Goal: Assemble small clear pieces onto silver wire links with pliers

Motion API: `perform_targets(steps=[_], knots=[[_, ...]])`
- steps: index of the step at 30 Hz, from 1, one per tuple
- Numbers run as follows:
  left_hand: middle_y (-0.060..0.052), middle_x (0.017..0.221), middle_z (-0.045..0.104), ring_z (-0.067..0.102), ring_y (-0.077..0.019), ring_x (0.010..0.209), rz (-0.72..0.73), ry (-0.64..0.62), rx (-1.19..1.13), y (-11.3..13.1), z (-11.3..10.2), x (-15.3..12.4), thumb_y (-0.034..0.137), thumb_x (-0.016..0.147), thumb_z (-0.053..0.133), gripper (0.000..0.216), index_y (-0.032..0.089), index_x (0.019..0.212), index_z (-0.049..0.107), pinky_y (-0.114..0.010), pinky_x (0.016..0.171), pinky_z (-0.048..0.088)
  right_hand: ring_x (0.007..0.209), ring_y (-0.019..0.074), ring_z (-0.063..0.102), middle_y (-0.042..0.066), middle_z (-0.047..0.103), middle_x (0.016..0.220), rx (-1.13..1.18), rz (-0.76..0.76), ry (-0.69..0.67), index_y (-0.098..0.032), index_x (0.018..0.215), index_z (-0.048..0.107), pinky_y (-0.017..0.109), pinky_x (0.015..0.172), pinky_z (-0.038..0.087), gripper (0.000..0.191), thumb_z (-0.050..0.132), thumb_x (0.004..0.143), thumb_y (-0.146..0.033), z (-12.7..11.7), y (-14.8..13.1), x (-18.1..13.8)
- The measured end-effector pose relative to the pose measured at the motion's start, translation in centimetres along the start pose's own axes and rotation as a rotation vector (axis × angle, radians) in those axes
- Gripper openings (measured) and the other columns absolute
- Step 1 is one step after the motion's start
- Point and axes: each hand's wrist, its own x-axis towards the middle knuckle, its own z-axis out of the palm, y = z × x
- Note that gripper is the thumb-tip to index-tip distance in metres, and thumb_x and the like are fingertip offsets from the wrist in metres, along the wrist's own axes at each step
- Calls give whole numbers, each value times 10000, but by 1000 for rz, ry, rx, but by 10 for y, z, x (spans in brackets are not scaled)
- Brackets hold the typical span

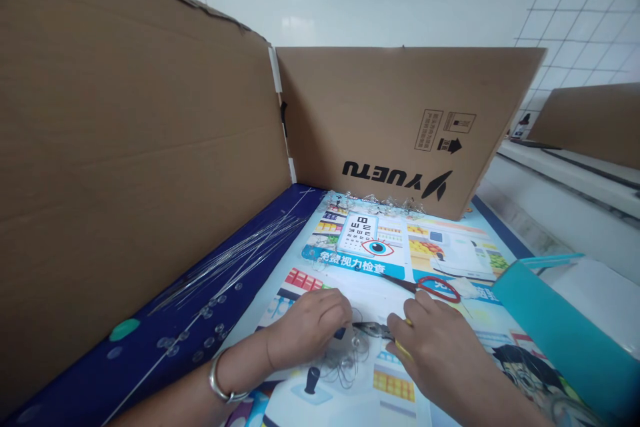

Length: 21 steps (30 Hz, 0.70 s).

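Observation:
My right hand is closed around the yellow handles of a pair of pliers. The metal jaws point left and end close to the fingertips of my left hand. Those fingers are pinched together, and a thin wire curves out at their tips; the rest of it is hidden. Below the jaws lies a tangle of thin wire with small clear pieces. Just beyond my right hand, red-handled scissors lie with their dark blades pointing left.
Cardboard panels wall off the left and back. Long thin wires, clear round beads and a green oval piece lie on the blue strip. Clear wire pieces line the back. A teal box stands right.

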Motion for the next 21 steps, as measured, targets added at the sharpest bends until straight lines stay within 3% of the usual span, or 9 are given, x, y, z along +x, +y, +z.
perform_targets(steps=[7, 14, 21], knots=[[-37, 836, 565, 498, -166, 760, -69, -73, -2, -4, 6, -4, 0, 745, 410, 219, 172, 876, 447, -268, 681, 405, 809, 227, 453, 32, 541, 779, -55, 2, 12, -229, 823, 562, 357, 695, 300, 61, 562, 796, -284, -5, 5, 0], [-41, 845, 559, 510, -156, 791, -180, -55, -98, -5, 10, -7, -16, 766, 362, 223, 172, 856, 440, -269, 714, 424, 843, 233, 449, 50, 541, 812, -74, 22, 9, -222, 858, 568, 369, 728, 316, 100, 511, 828, -297, -12, 11, 2], [-50, 829, 544, 497, -158, 778, -177, -61, -134, -4, 6, -5, -5, 771, 353, 219, 164, 865, 454, -277, 702, 428, 842, 236, 450, 54, 542, 825, -74, 22, -12, -225, 885, 565, 369, 721, 322, 120, 487, 840, -305, -17, 10, 1]])
